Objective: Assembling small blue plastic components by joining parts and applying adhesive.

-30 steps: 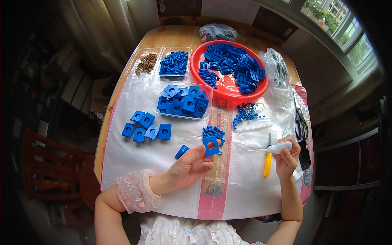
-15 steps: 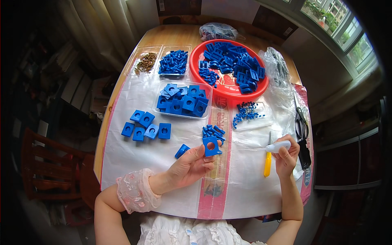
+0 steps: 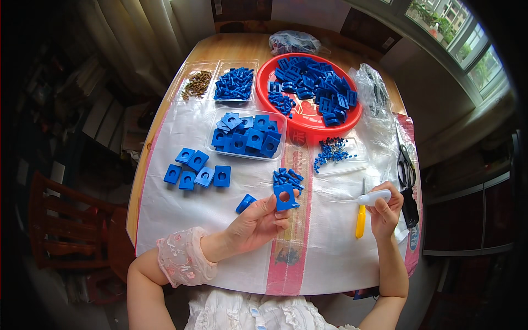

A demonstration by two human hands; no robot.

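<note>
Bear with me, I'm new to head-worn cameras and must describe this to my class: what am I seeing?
There's no machine, just a person's bare hands. A wide fisheye camera on their head looks down, so straight edges bend. The left hand holds a blue plate with a round hole; the right hand holds a small white bottle. On the white sheet covering much of the table lie loose blue plates, small blue pegs, a yellow-handled tool and a clear tray of similar plates. Farther back sits a red basin of blue parts.

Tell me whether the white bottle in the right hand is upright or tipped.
Tipped: the white bottle is held sideways in the right hand, its nozzle pointing left, toward the left hand.
</note>
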